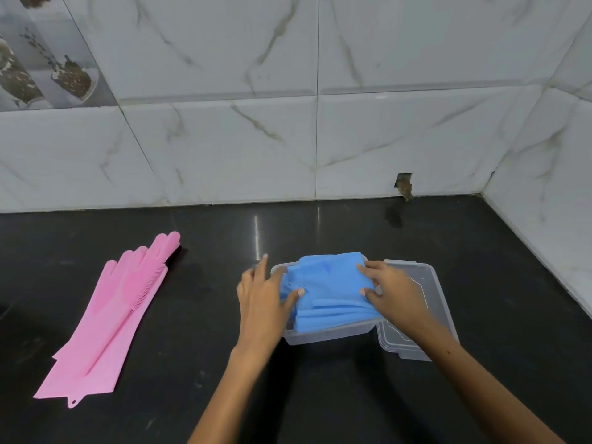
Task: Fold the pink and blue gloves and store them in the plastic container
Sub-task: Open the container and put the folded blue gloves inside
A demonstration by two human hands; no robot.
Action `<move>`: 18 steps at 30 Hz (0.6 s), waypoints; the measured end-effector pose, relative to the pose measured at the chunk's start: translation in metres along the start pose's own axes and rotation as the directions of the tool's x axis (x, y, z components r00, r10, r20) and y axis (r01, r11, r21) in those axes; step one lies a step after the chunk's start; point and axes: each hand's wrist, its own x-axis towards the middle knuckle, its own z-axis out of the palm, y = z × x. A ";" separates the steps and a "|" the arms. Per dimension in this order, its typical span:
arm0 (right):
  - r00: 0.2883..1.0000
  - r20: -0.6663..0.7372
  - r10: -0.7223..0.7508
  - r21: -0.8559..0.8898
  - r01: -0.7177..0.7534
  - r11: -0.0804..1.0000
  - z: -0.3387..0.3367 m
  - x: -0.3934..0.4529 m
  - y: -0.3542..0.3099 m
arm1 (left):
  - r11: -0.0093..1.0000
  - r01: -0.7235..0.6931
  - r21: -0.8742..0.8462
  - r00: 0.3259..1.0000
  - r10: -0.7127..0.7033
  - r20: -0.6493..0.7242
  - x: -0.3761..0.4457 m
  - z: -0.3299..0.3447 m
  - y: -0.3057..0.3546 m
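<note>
Worktop (320,395): black polished stone, glossy, with streaks of reflected light. Wall tiles (224,149): white marble-look, smooth, satin sheen. Plastic container (323,335) and lid (426,302): clear, slightly frosted plastic. Blue gloves (330,283): soft, matt, rubbery material (creased in folds). Pink gloves (109,315): matt rubber-like material, bristled ridges along the palm.

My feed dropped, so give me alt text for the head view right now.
Both hands, left hand and right hand, press folded blue gloves into the plastic container. Its lid lies alongside to the right; the pink gloves lie flat, unfolded, on the black counter.
</note>
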 end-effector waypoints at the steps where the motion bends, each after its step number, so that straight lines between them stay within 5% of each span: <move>1: 1.000 -0.010 -0.005 -0.016 0.005 1.000 0.002 0.000 0.000 | 0.992 -0.086 0.097 0.996 0.088 -0.020 0.003 0.000 0.004; 4: 0.999 -0.026 -0.023 -0.073 0.021 0.997 0.004 0.000 -0.001 | 0.934 -0.337 0.118 0.929 0.310 0.202 0.011 0.009 0.020; 7: 0.998 -0.027 -0.059 -0.126 0.055 0.991 0.004 -0.002 -0.003 | 0.891 -0.424 0.164 0.840 0.319 0.439 0.016 0.022 0.023; 13: 0.956 0.148 -0.255 -0.378 0.293 0.878 0.000 -0.001 0.000 | 0.884 -0.425 0.194 0.802 0.268 0.534 0.020 0.035 0.013; 18: 0.801 0.496 -0.334 -0.270 0.508 0.818 -0.016 0.016 0.015 | 0.893 -0.413 0.181 0.782 0.246 0.572 0.022 0.042 0.011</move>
